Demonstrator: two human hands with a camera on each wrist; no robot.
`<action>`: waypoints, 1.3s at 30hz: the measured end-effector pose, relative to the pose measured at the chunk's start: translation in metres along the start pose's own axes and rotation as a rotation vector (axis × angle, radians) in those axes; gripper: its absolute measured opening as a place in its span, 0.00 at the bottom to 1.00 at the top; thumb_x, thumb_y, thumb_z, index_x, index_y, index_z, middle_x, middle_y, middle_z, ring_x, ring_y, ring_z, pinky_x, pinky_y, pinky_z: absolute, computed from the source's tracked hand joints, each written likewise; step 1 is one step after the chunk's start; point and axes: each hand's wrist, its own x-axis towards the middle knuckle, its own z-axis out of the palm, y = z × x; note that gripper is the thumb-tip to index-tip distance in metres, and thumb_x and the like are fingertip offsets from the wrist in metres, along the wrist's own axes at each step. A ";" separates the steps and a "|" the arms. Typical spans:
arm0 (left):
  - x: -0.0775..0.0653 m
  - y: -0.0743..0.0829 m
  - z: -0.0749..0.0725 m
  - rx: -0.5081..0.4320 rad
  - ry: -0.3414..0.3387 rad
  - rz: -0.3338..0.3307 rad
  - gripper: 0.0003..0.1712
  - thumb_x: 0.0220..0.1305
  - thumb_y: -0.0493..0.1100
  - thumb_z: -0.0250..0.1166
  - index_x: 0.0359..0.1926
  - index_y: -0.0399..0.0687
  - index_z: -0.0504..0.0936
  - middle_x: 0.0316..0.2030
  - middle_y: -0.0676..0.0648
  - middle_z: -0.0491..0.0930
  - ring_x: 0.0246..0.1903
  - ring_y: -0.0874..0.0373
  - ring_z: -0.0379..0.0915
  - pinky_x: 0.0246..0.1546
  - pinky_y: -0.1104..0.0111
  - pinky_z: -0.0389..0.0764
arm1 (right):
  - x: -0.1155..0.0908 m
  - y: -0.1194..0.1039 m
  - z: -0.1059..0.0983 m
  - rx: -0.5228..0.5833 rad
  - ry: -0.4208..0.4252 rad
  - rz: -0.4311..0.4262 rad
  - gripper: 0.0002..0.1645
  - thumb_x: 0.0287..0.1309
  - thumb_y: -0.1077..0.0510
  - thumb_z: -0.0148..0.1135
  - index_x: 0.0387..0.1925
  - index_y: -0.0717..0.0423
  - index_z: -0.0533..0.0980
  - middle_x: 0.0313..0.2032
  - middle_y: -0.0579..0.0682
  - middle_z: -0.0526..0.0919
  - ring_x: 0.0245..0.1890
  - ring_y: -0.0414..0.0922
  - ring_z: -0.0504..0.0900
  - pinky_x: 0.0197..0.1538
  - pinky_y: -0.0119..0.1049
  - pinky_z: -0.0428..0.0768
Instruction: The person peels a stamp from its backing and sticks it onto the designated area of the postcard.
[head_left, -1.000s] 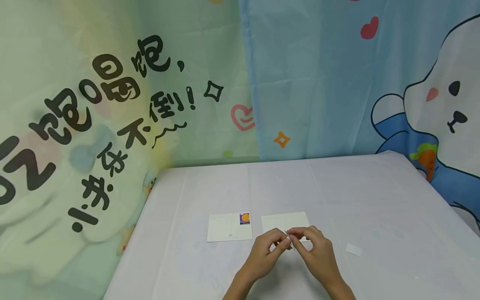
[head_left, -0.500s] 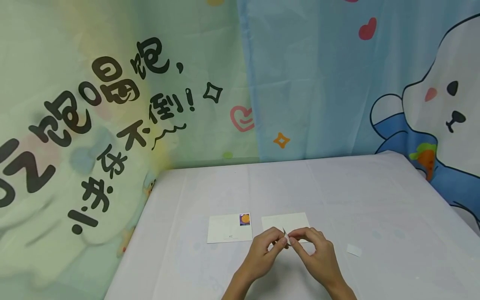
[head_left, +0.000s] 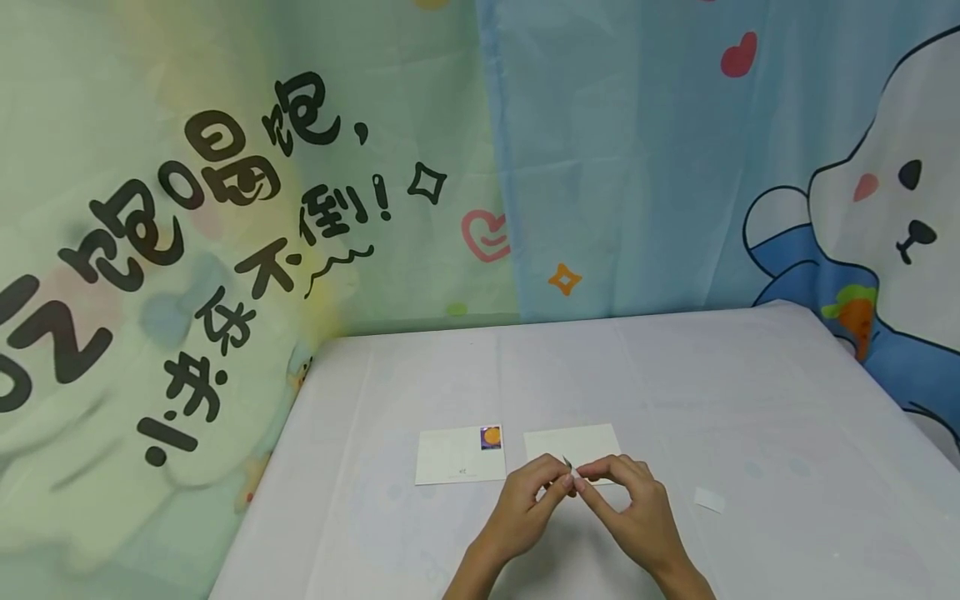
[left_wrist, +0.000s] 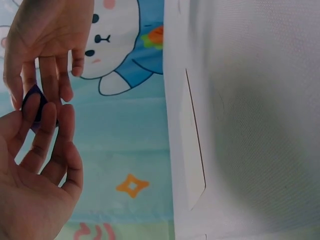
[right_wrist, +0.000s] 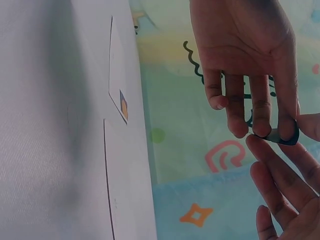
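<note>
In the head view my left hand (head_left: 527,510) and right hand (head_left: 636,510) meet fingertip to fingertip, raised over the near edge of a blank white card (head_left: 572,440). Between them both hands pinch a small stamp (left_wrist: 38,111), its purple face showing in the left wrist view. From above its pale side and a dark edge show, and fingers cover much of it. A dark, glossy strip of the stamp (right_wrist: 273,136) shows between the fingertips in the right wrist view. Left of the blank card lies another white card (head_left: 450,458) with a purple-and-orange stamp (head_left: 491,437) at its top right corner.
A small white slip of paper (head_left: 708,500) lies to the right of my right hand. White cloth covers the table (head_left: 675,375). Behind it hangs a printed curtain (head_left: 637,150) with cartoon figures and lettering.
Both hands stay in nearly the same place. The pinched stamp has tilted and shifted slightly leftward between the fingertips over the last second. The cards have not moved.
</note>
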 end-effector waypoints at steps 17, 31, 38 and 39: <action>-0.001 -0.003 0.001 -0.028 0.003 -0.020 0.12 0.71 0.42 0.49 0.35 0.48 0.78 0.30 0.54 0.77 0.32 0.70 0.72 0.32 0.77 0.73 | -0.001 0.001 0.002 0.005 0.010 0.036 0.07 0.52 0.62 0.65 0.30 0.45 0.81 0.29 0.38 0.82 0.33 0.36 0.76 0.40 0.30 0.67; -0.001 -0.001 0.001 0.001 0.000 -0.003 0.11 0.71 0.42 0.47 0.36 0.49 0.77 0.32 0.54 0.77 0.33 0.70 0.73 0.31 0.78 0.72 | -0.001 0.007 0.002 -0.040 0.028 0.048 0.09 0.51 0.63 0.66 0.33 0.46 0.81 0.32 0.35 0.82 0.34 0.37 0.78 0.41 0.31 0.70; -0.001 -0.001 0.001 0.013 -0.001 0.018 0.13 0.71 0.41 0.46 0.38 0.47 0.78 0.35 0.54 0.78 0.33 0.71 0.74 0.33 0.78 0.73 | 0.001 0.007 -0.002 0.002 0.059 0.089 0.09 0.51 0.64 0.66 0.34 0.49 0.81 0.33 0.38 0.83 0.37 0.37 0.79 0.43 0.27 0.69; -0.001 -0.001 0.001 0.012 0.000 0.019 0.13 0.71 0.41 0.46 0.38 0.47 0.78 0.35 0.54 0.78 0.33 0.70 0.74 0.33 0.78 0.73 | 0.001 0.007 -0.002 0.012 0.066 0.100 0.09 0.51 0.64 0.66 0.34 0.49 0.82 0.33 0.38 0.83 0.37 0.37 0.79 0.43 0.26 0.69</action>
